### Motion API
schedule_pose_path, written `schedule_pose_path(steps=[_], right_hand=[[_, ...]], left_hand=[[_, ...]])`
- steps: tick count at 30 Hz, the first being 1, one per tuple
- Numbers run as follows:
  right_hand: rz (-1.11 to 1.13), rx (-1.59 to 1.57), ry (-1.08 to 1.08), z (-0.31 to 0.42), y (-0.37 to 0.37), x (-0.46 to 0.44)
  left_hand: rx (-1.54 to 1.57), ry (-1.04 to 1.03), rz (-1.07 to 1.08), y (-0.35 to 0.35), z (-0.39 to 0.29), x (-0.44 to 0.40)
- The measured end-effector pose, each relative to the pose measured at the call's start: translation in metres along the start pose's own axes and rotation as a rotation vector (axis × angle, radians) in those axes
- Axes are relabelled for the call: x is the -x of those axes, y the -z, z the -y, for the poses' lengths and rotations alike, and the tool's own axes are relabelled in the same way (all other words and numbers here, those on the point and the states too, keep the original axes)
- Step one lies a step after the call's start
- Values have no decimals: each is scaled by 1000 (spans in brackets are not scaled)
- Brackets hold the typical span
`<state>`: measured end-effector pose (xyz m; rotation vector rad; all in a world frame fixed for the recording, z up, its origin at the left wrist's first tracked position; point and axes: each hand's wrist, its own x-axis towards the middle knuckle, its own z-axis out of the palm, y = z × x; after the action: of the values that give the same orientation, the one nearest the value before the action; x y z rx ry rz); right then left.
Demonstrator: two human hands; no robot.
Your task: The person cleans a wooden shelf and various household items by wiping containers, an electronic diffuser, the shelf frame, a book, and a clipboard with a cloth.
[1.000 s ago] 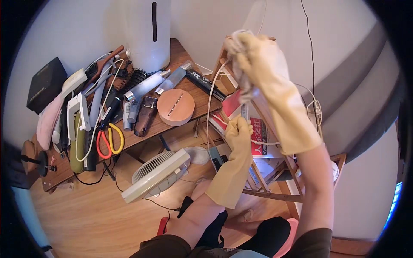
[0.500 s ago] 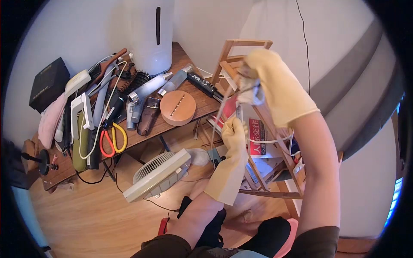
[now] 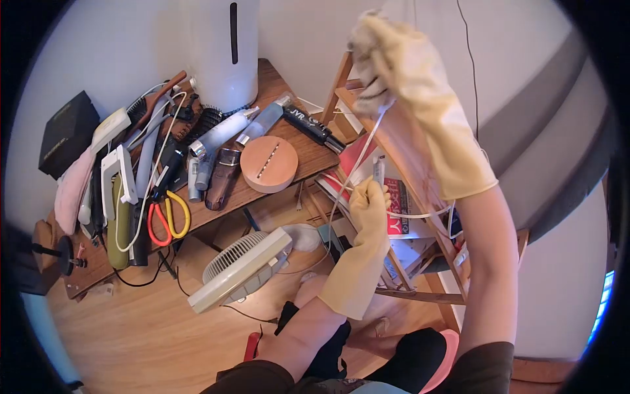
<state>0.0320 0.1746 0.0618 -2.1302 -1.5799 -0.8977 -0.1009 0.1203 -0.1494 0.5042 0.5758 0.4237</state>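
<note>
Both my hands wear cream rubber gloves. My left hand (image 3: 371, 205) is closed in a fist at the wooden rack, with a small white block (image 3: 379, 169) sticking up out of it; a white cord (image 3: 420, 215) loops away to its right. Higher up, my right hand (image 3: 390, 62) is closed round a whitish-grey cloth (image 3: 373, 100). From beneath that cloth a pale cord (image 3: 372, 134) runs slantwise down, passing left of my left hand. The fingertips of my right hand are partly hidden and somewhat blurred.
A wooden rack (image 3: 441, 246) holds a red book (image 3: 396, 190) and papers. The brown desk (image 3: 275, 82) carries a round wooden box (image 3: 269, 164), scissors (image 3: 176, 213), hair tools and a white cylinder (image 3: 226, 52). A box fan (image 3: 243, 269) stands on the floor below.
My right hand has risen with the cloth, and more of the pale cord shows below it. My left hand has shifted slightly right with the white block. The view has tilted a little.
</note>
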Motion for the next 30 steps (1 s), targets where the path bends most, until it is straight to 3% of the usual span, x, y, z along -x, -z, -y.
schedule_pose_path(steps=[1, 2, 4, 8, 10, 12, 15, 17, 18, 20, 21, 23, 26, 30], right_hand=[[435, -488, -469, 17, 2, 0], [435, -494, -468, 12, -12, 4], [-47, 128, 56, -8, -46, 17], [59, 156, -70, -21, -35, 18], [44, 335, -162, -52, -41, 19], [220, 222, -562, -78, -36, 17], [173, 356, -534, -130, -48, 39], [91, 191, -787, -149, -54, 52], [93, 189, -790, -173, -62, 66], [-94, -374, -832, -205, -72, 81], [-96, -369, -829, -208, -68, 82], [-496, -539, -1066, -202, -50, 94], [-674, -648, -1098, -191, -9, 97], [-661, -497, -1028, -235, 1, 107]], left_hand=[[-3, -2, -7, 3, 1, -2], [-1, -10, -1, 5, 2, -4], [-6, -17, 11, 5, 4, -5], [-30, -25, -43, 5, 8, -1], [-21, -42, -55, 3, 8, 1], [-58, -50, -28, 2, 5, 3], [-72, -23, -36, 1, 4, 0], [-97, -14, -37, 0, -1, -2], [-97, -11, -52, -2, -3, -2], [-94, -2, -60, -2, -1, -6], [-79, 10, -48, 1, 2, -11], [-62, 27, -40, 3, 2, -14], [1, 14, 38, 2, -16, -12], [194, 100, 165, 7, -31, -22]])
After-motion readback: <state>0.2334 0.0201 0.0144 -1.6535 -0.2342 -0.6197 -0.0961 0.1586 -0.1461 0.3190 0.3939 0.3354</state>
